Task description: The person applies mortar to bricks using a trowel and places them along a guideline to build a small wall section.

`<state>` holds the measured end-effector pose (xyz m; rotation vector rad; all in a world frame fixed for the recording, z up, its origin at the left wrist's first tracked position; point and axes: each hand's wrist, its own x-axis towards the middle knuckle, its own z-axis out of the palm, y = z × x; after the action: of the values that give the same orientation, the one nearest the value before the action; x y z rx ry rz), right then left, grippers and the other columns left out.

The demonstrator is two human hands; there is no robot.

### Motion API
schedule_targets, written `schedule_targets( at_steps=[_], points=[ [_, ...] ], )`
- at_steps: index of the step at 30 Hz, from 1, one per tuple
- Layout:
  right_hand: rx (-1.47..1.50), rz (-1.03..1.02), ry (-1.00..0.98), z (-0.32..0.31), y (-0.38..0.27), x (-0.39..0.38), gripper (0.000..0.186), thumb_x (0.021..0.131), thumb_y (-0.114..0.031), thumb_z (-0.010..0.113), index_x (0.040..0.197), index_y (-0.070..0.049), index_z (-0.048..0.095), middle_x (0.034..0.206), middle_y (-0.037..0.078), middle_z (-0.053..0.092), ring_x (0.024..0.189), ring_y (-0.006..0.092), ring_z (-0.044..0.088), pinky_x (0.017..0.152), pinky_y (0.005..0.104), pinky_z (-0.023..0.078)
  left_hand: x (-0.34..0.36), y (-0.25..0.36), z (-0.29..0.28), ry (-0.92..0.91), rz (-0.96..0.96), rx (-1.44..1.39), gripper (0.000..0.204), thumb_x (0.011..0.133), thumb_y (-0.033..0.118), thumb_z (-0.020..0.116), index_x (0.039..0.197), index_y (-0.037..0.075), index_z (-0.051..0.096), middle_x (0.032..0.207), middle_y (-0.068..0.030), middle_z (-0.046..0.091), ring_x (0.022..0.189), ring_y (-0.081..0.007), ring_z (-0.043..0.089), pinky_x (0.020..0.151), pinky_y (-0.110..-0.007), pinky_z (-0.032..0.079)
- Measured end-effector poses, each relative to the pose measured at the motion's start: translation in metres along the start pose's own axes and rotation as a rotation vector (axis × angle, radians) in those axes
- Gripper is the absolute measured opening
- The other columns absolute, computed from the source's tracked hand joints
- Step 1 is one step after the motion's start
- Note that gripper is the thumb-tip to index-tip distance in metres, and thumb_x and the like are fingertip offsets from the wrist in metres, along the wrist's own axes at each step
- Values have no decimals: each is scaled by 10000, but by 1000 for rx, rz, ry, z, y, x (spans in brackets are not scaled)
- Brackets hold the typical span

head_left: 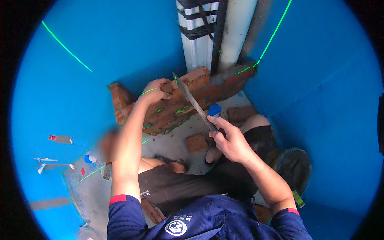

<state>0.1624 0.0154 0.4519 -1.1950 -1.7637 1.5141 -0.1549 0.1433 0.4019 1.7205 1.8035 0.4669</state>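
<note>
A low brick wall (188,102) runs across the corner in front of me, its top course only partly laid. On its top edge my left hand (154,92) is closed round a brick (169,87), with the fingers curled over it. My right hand (231,140) grips the handle of a bricklayer's knife (194,102), a long, flat, mortar-stained metal blade. The blade slants up and to the left, and its tip is beside the end of the held brick. Whether blade and brick touch, I cannot tell.
Loose bricks (197,142) and a blue-capped container (215,110) are on the floor between wall and feet. A bucket (294,170) stands at the right. White pipes (236,36) rise behind the wall. Blue sheeting (316,100) covers the sides, crossed by green laser lines.
</note>
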Motion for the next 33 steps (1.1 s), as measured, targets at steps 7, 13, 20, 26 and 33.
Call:
schedule_targets(
  at_steps=[7, 13, 20, 26, 33],
  points=[
    [139, -68, 57, -12, 46, -28, 458, 943, -204, 528, 1350, -15, 439, 911, 85, 601, 749, 152, 579, 698, 297, 475, 9, -24, 4, -41, -9, -168, 660, 626, 61, 826, 1240, 41, 586, 1181, -125, 652, 1075, -248, 623, 935, -339, 478],
    [854, 288, 68, 34, 109, -51, 230, 1000, -321, 476, 917, -116, 415, 671, -18, 398, 499, 78, 371, 422, 244, 313, 17, -28, 4, -11, 19, -9, 671, 633, 91, 812, 1257, 44, 570, 1189, -135, 643, 1099, -269, 607, 933, -354, 477],
    [865, 477, 256, 53, 121, 4, 195, 975, -282, 455, 877, -130, 383, 644, -5, 387, 419, 107, 356, 368, 277, 281, 13, 6, -1, -77, -52, 134, 693, 637, 69, 813, 1275, 13, 547, 1258, -143, 605, 1158, -271, 578, 975, -356, 463],
    [709, 405, 391, 40, 133, 67, 267, 967, -277, 451, 1013, -14, 437, 641, 93, 508, 440, 206, 502, 389, 359, 395, 11, -2, -10, -73, -76, 201, 661, 665, 60, 812, 1271, 8, 553, 1268, -144, 600, 1183, -268, 564, 1000, -356, 450],
    [612, 410, 262, 50, 137, 66, 298, 969, -278, 465, 1030, 12, 439, 669, 137, 541, 465, 236, 535, 419, 380, 427, 3, 0, -5, -50, -103, 83, 626, 689, 66, 807, 1260, 3, 560, 1262, -144, 604, 1172, -257, 574, 1005, -344, 445]
  ],
)
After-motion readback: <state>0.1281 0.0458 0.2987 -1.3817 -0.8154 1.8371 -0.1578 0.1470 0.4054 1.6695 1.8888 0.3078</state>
